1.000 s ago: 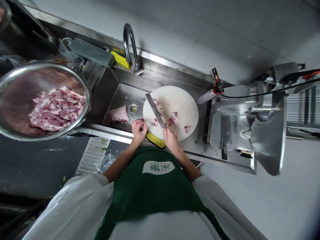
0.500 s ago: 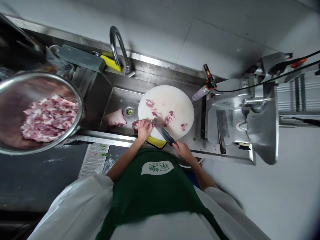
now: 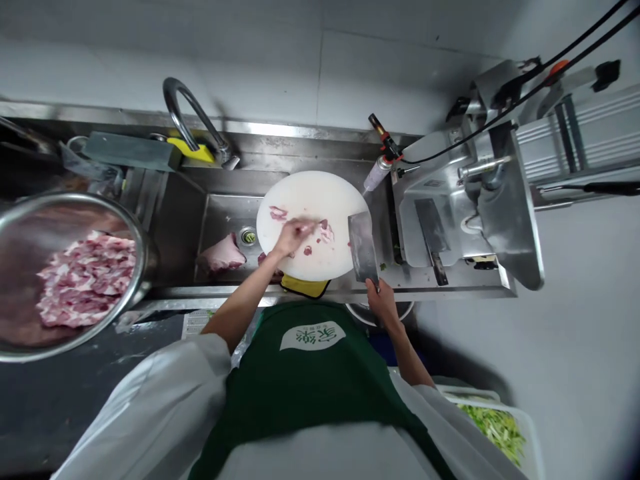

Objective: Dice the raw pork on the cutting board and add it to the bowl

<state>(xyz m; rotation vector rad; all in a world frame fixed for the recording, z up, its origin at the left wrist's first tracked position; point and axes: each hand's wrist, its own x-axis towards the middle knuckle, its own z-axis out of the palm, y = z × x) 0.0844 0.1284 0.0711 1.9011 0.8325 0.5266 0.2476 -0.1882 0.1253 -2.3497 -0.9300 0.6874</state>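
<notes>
My right hand [image 3: 382, 300] is wrapped round the handle of a cleaver [image 3: 363, 245], whose broad blade lies flat-side up over the right edge of a round white cutting board [image 3: 295, 193]. Above the middle of the board is my left hand [image 3: 294, 237], its fingertips smeared by motion beside some small meat scraps [image 3: 326, 232]. Another strip of meat [image 3: 278, 213] lies on the board's left side. A larger chunk of meat with pale skin [image 3: 224, 255] rests in the sink to the left. Part of a dark red piece shows beside my left wrist.
A big metal bowl [image 3: 143, 267] of cut meat stands at left. The tap [image 3: 193, 113] rises behind the sink [image 3: 225, 203]. To the right are a blowtorch [image 3: 379, 172], a second cleaver [image 3: 431, 230] and a metal slicer [image 3: 515, 207]. A yellow cloth [image 3: 305, 287] sits under the board's front.
My left hand has moved from the board's front left edge in over its middle. The cleaver has swung right, away from the left hand, to the board's right edge. The view has shifted right.
</notes>
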